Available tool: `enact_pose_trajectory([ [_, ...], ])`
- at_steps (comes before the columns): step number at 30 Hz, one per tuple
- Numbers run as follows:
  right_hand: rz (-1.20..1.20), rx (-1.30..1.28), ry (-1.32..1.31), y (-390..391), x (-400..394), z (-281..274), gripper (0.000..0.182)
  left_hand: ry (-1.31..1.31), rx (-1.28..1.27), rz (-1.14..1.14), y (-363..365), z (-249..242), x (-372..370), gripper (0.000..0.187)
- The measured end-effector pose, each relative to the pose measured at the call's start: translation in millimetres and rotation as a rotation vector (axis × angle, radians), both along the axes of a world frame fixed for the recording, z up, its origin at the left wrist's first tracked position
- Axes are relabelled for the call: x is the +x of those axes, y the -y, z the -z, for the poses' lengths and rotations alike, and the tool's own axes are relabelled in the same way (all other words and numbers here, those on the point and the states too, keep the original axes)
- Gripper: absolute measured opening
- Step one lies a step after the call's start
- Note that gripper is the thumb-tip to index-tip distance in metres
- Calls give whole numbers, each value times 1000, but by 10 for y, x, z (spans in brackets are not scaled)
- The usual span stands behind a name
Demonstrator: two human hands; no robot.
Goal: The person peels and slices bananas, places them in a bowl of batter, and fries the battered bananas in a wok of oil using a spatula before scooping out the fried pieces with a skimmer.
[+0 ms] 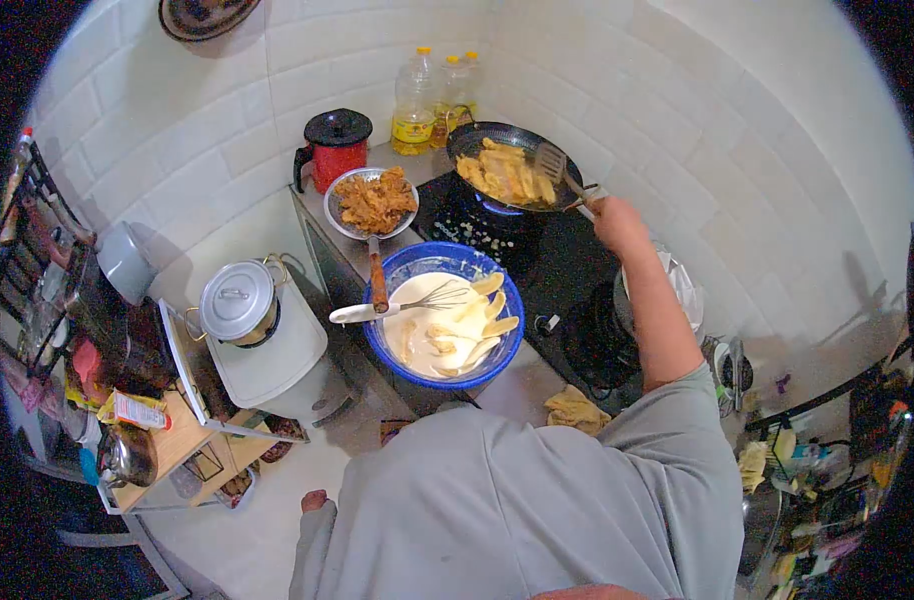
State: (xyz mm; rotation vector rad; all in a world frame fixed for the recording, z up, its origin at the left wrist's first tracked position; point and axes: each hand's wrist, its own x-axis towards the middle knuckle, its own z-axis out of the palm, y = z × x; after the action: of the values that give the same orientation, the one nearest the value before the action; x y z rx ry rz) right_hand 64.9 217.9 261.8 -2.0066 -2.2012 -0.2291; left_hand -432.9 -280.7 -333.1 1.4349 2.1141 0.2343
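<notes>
My right hand (620, 223) is closed around the handle of a slotted spatula (551, 161). The spatula's head rests over the right side of a black wok (567, 145), among pale golden battered pieces (502, 172) in the pan. A blue flame shows beneath the wok. Low at my left side hangs my left hand (315, 500), only partly in view past the sleeve, its fingers not clear. Between me and the stove stands a blue bowl (377, 347) of creamy batter (427, 335), with yellow slices at its right side and a whisk (439, 297) lying across it.
A strainer (375, 237) of browned fried pieces (377, 200) sits before a red pot (338, 165). Several oil bottles (414, 105) stand against the wall. A lidded pot (239, 302) is at left. Nearer me are a yellow cloth (577, 410) and another burner (602, 345).
</notes>
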Motion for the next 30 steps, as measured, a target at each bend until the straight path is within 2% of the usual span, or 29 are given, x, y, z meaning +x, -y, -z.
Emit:
enact_pose_trajectory([
  [2, -11, -37, 12, 51, -16, -78, 20, 17, 15, 9, -66, 1, 0, 14],
  [6, -3, -24, 34, 74, -49, -92, 19, 40, 39, 23, -174, -72, -8, 14],
  [9, 12, -35, 110, 49, -112, -97, 18, 36, -68, -73, -211, -182, 61, 16],
  [15, -18, -24, 199, -465, 20, 348, 18, 37, -108, -133, -249, -372, 116, 14],
  [17, -51, -41, 41, -554, 65, 416, 20, 38, -100, -131, -216, -385, 129, 14],
  [18, -55, -41, 43, -597, 112, 428, 20, 39, -96, -131, -198, -396, 142, 14],
  [20, -26, -94, -214, -617, 179, 395, 24, 40, -88, -128, -167, -410, 158, 15],
  [21, -28, -94, -213, -593, 205, 321, 24, 40, -84, -126, -158, -414, 158, 15],
  [22, 50, -224, -293, -479, 177, 120, 20, 40, -79, -124, -164, -441, 170, 15],
  [23, 128, -354, -372, -412, 167, -6, 23, 41, -75, -121, -159, -422, 174, 16],
  [24, 128, -354, -371, -404, 189, -36, 23, 42, -75, -122, -155, -405, 174, 16],
  [26, -9, -205, -166, -381, 263, -53, 21, 102, -68, -136, -110, -239, 109, 16],
  [27, -3, -206, -168, -389, 290, -18, 21, 131, -66, -139, -106, -187, 76, 16],
  [29, -29, -25, 57, -442, 297, 74, 19, 187, -56, -152, -105, -99, 15, 17],
  [30, -30, -25, 55, -347, 230, 15, 19, 185, -56, -152, -118, -128, 15, 17],
])
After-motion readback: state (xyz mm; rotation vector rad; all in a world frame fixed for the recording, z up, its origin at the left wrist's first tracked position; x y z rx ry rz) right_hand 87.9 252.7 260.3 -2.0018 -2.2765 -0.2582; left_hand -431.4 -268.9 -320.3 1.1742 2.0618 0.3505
